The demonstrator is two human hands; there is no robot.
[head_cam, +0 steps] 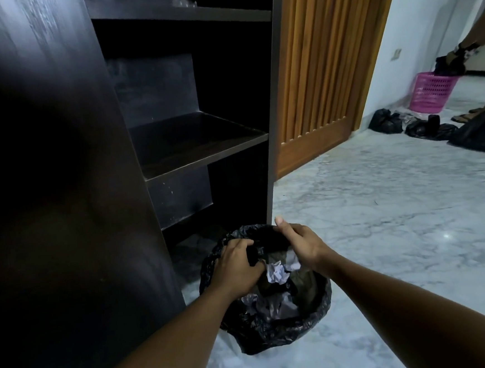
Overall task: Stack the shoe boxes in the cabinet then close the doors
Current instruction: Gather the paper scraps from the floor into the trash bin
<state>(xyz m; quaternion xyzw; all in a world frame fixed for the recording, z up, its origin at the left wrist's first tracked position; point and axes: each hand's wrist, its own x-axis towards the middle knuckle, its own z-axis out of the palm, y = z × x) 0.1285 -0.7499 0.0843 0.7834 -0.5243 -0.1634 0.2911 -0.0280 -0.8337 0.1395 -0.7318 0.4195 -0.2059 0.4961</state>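
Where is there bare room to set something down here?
Bare: the middle shelf inside the cabinet, and the marble floor right of the black bag toward the wooden door. Crowded: the cabinet foot, where left hand and right hand grip it.

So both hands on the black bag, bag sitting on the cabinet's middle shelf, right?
No. The left hand and right hand do hold the black bag, but it sits on the floor in front of the cabinet, as the head view shows.
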